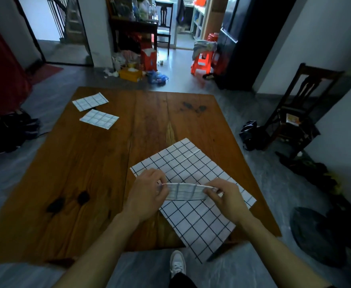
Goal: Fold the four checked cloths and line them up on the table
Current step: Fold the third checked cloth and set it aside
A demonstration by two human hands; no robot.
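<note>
I hold a small folded checked cloth (184, 191) just above the table, stretched between both hands. My left hand (147, 194) pinches its left end and my right hand (226, 199) pinches its right end. Under it lies a large unfolded checked cloth (193, 217), white with dark grid lines, spread flat near the table's right front corner and hanging over the front edge. Two folded checked cloths (90, 101) (99, 118) lie one behind the other at the far left of the wooden table (99, 173).
A dark wooden chair (299, 113) stands to the right of the table, with bags on the floor around it. Boxes, bottles and red stools (201, 63) clutter the floor beyond the far edge. My shoe (177, 265) shows below the front edge.
</note>
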